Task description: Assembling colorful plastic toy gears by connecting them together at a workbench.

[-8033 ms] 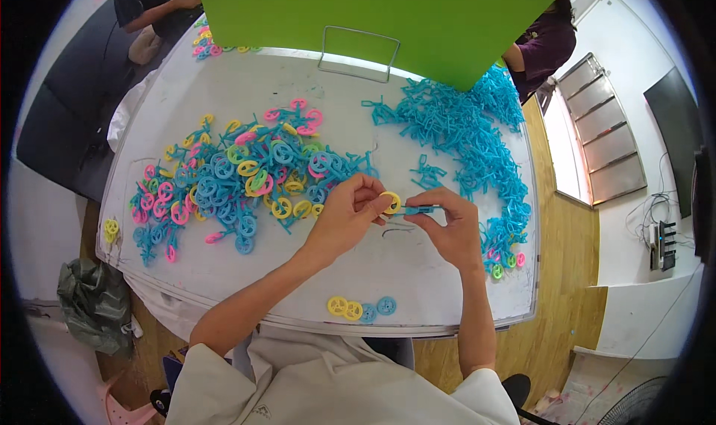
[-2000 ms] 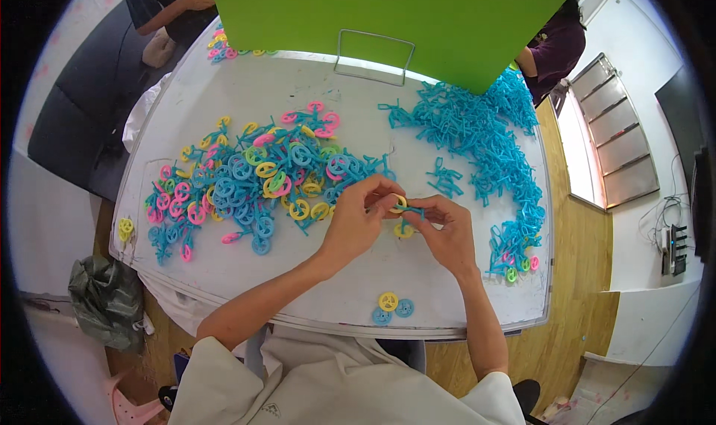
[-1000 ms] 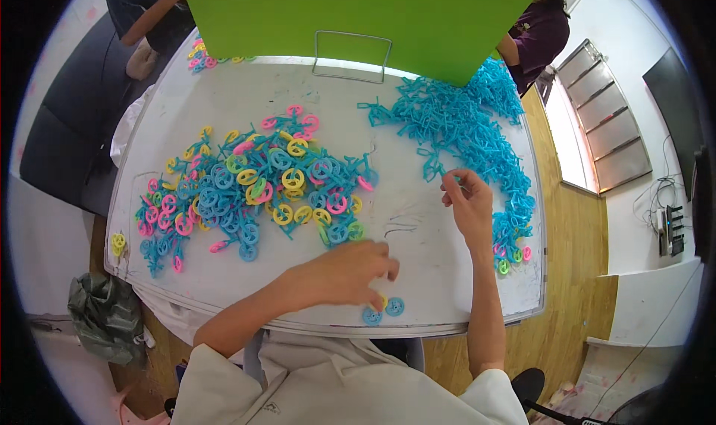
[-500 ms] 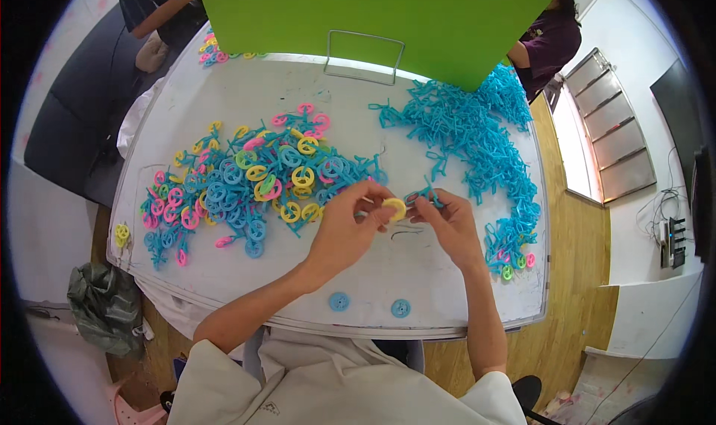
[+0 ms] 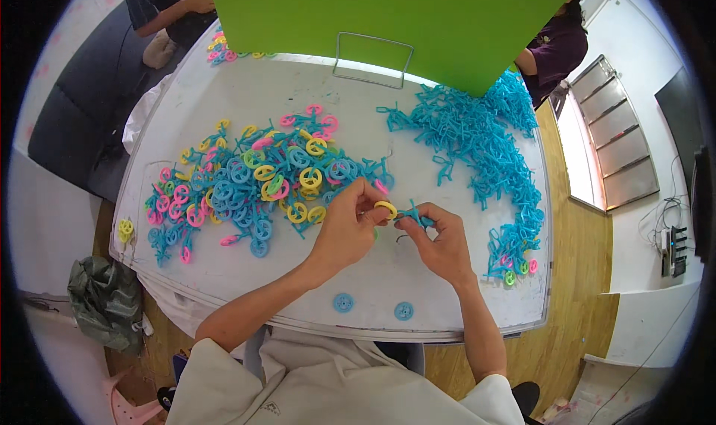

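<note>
Over the middle of the white table my left hand (image 5: 344, 229) pinches a small yellow plastic wheel (image 5: 386, 208) between thumb and fingers. Close to its right, my right hand (image 5: 446, 247) grips a blue plastic fork-shaped piece (image 5: 415, 214), whose end comes up to the wheel; whether the two touch I cannot tell. A bit of green shows just under my left fingers, too small to name. Left of my hands spreads a heap of blue stems with wheels (image 5: 240, 173) in blue, yellow, pink and green. Loose blue fork-shaped pieces (image 5: 477, 138) are piled to the right.
Two blue wheels, one left (image 5: 343, 302) and one right (image 5: 403, 311), lie by the table's near edge. A green panel (image 5: 388, 14) with a wire handle (image 5: 373, 59) stands across the far side. Two other people are partly visible behind it. Yellow pieces (image 5: 126, 230) sit at the left edge.
The yellow wheel has turned and now shows more as a slanted ring. My right hand has shifted slightly left and down with the blue piece. The whole view has moved a little.
</note>
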A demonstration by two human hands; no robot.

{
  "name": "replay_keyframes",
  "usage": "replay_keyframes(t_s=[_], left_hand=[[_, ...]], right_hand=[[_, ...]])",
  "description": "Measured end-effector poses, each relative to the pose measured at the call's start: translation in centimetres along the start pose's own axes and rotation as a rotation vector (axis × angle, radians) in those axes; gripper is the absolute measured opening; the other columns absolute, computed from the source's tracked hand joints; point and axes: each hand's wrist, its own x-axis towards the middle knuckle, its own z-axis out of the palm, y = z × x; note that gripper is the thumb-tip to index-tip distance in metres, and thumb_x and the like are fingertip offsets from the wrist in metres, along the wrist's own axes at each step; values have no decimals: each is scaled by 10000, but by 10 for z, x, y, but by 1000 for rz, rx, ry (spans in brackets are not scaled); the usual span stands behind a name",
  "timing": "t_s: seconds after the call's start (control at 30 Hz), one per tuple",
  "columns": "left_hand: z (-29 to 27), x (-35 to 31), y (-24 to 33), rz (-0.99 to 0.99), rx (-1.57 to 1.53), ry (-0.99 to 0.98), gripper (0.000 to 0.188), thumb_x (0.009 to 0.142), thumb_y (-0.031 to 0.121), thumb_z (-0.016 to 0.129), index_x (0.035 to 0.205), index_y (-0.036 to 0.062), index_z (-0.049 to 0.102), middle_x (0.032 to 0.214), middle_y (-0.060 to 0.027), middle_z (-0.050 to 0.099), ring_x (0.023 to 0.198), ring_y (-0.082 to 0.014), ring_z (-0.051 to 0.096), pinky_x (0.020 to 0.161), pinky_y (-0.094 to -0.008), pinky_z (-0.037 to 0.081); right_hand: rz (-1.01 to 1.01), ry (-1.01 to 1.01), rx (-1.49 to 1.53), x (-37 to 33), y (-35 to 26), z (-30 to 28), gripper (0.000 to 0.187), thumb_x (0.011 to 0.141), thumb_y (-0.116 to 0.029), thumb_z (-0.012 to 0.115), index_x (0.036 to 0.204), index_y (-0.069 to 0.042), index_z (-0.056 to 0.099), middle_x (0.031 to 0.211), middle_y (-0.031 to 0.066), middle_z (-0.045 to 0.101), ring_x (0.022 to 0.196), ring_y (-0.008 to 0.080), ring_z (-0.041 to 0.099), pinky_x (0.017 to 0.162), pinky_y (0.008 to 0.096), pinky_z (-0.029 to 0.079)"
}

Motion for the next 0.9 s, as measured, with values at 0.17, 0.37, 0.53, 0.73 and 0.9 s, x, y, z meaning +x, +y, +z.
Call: replay_keyframes(t_s=[0.17,0.37,0.53,0.73,0.9], left_hand=[[8,-6,-3,127,154,46,120,828,-85,587,871,-6,507,846,-101,626,767,-190,619,645,-311,493],[17,-10,-6,292,451,105,140,812,-106,582,858,-2,501,860,-97,595,800,-141,586,645,-269,494],[6,-6,-13,238,412,122,141,790,-67,620,883,-2,536,817,-91,611,709,-191,623,607,-289,484],[2,2,6,85,86,-30,85,890,-17,566,975,-11,567,906,-42,607,803,-103,602,661,-243,493],[-4,5,9,33,128,-134,177,889,17,596,1063,0,571,951,-51,621,830,-96,614,664,-223,481]], right_hand=[[2,25,152,-1,6,6,126,883,-91,628,847,30,633,781,80,686,689,103,594,632,261,469],[217,-15,327,-5,11,5,187,923,-134,588,873,41,629,797,77,668,760,117,613,707,265,493],[139,-48,198,-7,-9,25,198,910,-150,619,851,37,644,776,57,664,729,119,616,687,274,500],[127,180,99,-2,-9,6,535,838,-52,689,1307,-19,435,978,101,651,884,157,672,691,250,508],[120,47,417,0,-1,0,472,870,-40,644,1306,-30,461,1097,101,602,903,150,631,791,274,531]])
